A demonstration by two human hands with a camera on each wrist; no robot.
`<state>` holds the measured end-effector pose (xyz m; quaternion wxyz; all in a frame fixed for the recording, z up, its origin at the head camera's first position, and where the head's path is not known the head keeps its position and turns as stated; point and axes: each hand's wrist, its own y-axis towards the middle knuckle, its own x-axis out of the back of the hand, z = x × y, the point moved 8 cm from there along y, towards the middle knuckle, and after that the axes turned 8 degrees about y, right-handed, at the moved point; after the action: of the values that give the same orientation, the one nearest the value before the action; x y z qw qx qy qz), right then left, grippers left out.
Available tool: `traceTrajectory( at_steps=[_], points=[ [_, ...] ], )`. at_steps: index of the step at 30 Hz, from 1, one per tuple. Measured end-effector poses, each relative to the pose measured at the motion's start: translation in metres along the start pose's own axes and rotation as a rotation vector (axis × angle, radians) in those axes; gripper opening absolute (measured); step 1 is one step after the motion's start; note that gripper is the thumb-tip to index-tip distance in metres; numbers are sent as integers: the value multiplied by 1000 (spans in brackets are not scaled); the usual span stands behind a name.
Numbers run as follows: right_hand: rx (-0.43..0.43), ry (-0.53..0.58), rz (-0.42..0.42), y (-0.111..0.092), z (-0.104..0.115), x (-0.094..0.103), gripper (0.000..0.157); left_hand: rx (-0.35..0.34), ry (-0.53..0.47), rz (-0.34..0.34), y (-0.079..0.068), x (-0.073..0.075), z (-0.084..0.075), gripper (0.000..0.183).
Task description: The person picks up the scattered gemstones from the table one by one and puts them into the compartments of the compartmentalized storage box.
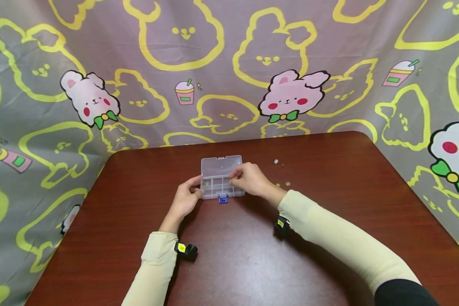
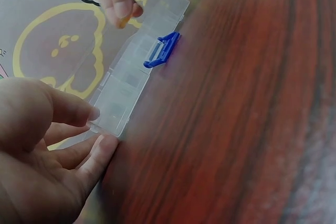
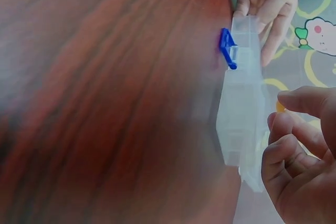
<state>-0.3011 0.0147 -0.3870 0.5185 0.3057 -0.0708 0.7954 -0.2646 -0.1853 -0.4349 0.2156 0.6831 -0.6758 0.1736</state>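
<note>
A clear plastic compartment box [image 1: 216, 192] stands on the table with its lid [image 1: 217, 166] raised at the back and a blue latch [image 1: 223, 199] at its front. My left hand [image 1: 185, 198] grips the box's left end between thumb and fingers. Over the right-hand compartments is my right hand [image 1: 252, 180], pinching a small yellow piece [image 3: 280, 106] between thumb and fingertip. The same yellow piece [image 2: 124, 22] shows above the box in the left wrist view. A tiny yellowish thing [image 1: 207, 184] lies in a left compartment; its kind is too small to tell.
Right of the box, several tiny loose pieces lie on the brown table [image 1: 229, 246], among them a whitish one [image 1: 276, 161] and a round pale one [image 1: 288, 184]. A patterned curtain [image 1: 222, 76] hangs behind the table and along its sides.
</note>
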Motion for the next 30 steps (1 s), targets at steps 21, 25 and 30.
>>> traceTrajectory(
  at_steps=[21,25,30],
  points=[
    [-21,14,31,27,9,-25,5,-3,-22,15,-18,9,-41,49],
    [-24,24,45,30,8,-30,6,8,-26,8,-9,4,-24,50],
    [-45,19,57,33,9,-35,7,7,-22,-8,0,-1,-2,51]
  ],
)
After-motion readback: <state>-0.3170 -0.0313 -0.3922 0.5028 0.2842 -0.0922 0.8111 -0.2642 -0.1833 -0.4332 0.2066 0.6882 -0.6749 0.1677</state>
